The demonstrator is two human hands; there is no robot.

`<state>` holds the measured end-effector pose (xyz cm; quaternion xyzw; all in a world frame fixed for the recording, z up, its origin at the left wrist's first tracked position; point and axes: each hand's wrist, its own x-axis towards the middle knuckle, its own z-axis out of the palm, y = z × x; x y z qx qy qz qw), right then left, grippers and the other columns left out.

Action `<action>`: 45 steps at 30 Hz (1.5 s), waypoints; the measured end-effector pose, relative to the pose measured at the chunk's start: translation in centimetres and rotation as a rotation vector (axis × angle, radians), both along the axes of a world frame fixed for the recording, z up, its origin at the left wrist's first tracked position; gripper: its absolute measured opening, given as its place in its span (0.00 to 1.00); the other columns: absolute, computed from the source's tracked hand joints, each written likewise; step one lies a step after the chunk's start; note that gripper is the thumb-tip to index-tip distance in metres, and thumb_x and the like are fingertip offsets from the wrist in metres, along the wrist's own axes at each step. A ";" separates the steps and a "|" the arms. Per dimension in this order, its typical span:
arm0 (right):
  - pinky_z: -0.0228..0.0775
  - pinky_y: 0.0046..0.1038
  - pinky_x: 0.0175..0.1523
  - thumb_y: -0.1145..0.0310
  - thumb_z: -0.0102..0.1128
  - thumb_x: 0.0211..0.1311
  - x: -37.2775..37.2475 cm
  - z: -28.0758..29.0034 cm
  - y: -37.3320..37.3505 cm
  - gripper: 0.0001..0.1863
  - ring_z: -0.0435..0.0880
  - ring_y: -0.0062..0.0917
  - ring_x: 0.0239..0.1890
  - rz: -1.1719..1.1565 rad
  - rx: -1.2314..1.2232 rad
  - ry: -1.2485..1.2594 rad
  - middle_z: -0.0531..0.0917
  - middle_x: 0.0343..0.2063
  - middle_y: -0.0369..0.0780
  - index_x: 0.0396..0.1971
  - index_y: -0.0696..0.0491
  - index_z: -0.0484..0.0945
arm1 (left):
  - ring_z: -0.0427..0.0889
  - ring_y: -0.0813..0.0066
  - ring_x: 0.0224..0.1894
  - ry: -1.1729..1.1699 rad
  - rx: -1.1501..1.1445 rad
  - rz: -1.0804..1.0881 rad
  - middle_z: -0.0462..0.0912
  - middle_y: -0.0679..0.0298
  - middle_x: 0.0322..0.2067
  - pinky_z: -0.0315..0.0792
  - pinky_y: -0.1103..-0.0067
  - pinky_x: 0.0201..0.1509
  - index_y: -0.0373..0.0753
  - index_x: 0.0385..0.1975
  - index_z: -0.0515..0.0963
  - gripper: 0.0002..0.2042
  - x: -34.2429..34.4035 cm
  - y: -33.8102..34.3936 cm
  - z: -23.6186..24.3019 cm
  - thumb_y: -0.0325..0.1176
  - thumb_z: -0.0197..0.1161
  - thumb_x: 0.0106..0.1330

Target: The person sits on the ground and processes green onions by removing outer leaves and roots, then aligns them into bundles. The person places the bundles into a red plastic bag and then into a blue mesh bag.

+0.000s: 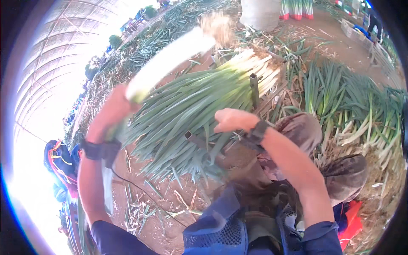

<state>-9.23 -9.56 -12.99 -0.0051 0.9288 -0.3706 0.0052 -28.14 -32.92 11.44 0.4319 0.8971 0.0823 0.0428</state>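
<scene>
My left hand [114, 108] is closed around a long green onion [170, 59], lifted and blurred by motion. Its white stem slants up to the right, ending in a brown root tuft [216, 29]; its leaves trail down along my left forearm. A large pile of green onions [187, 104] lies ahead of me, leaves toward me and white ends away. Above the near right part of that pile is my right hand [233, 120], its fingers curled together. Whatever those fingers hold, if anything, is hidden. Dark bands circle both wrists.
A square metal post [254, 91] rises beside the pile, and another post end [189, 135] pokes up nearer. More green onions [352, 97] lie at right. Behind stands a white sack [260, 15] near tied bundles [296, 9]. Loose leaves litter the soil; a cord [144, 196] crosses at left.
</scene>
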 end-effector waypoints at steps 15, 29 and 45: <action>0.83 0.30 0.50 0.70 0.59 0.69 -10.5 -6.7 -4.1 0.16 0.87 0.31 0.46 -0.085 -1.548 0.145 0.83 0.46 0.44 0.50 0.65 0.77 | 0.84 0.75 0.32 -0.594 -0.161 -0.161 0.86 0.63 0.30 0.78 0.75 0.39 0.29 0.40 0.84 0.14 -4.2 15.5 -16.7 0.20 0.70 0.52; 0.82 0.29 0.38 0.66 0.61 0.61 -5.2 -6.9 1.9 0.14 0.89 0.27 0.30 -0.869 -0.562 0.011 0.88 0.29 0.44 0.32 0.65 0.83 | 0.84 0.72 0.28 -0.656 -0.034 -0.057 0.85 0.61 0.28 0.77 0.73 0.34 0.27 0.37 0.83 0.10 -3.9 22.1 -23.2 0.18 0.67 0.53; 0.78 0.42 0.53 0.60 0.77 0.50 -3.7 -6.1 -3.0 0.36 0.84 0.49 0.49 -0.793 -1.024 -0.055 0.82 0.47 0.53 0.54 0.67 0.73 | 0.85 0.64 0.30 -0.650 -0.039 -0.169 0.85 0.51 0.28 0.75 0.68 0.31 0.18 0.34 0.81 0.14 -0.7 36.0 -27.9 0.21 0.74 0.50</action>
